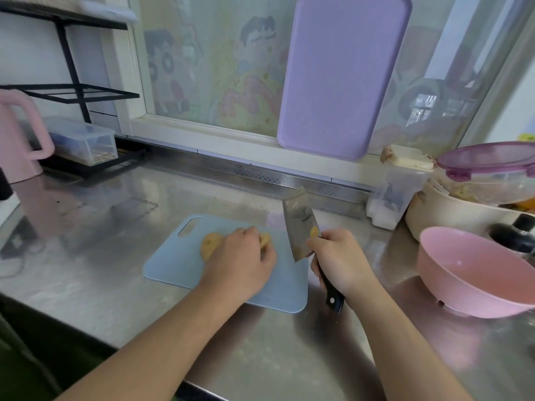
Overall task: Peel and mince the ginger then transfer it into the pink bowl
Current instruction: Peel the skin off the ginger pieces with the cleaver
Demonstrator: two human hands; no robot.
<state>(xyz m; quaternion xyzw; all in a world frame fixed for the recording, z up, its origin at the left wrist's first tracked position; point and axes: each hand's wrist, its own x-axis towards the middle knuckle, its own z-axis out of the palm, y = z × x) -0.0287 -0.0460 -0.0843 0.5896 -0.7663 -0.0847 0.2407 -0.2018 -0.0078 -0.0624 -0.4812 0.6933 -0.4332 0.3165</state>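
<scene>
The ginger (pixel 210 243) lies on a pale blue cutting board (pixel 173 264) in the middle of the steel surface (pixel 101 285). The left hand (pixel 241 260) covers most of it, fingers (pixel 267 257) curled down over the root and holding it against the board; only a tan lobe at the left and a small bit at the right of the knuckles show. Just right of that hand, the right hand (pixel 340 261) grips the black handle of a cleaver (pixel 301 224), fingers wrapped fully round it, with the blade tilted up and away, its lower corner near the board's right part and apart from the ginger.

The pink bowl (pixel 474 273) sits on the surface well to the right of the board. Crowded beyond it at the far right are a cream pot (pixel 440 215), a clear container with a purple lid (pixel 489 163), a clear lidded box (pixel 396 192) and a dark bottle (pixel 518 235). A lilac board (pixel 341 76) leans against the window at the far side. At the far left stand a pink jug (pixel 20 140) and a black rack (pixel 69 91) holding a clear box (pixel 84 143).
</scene>
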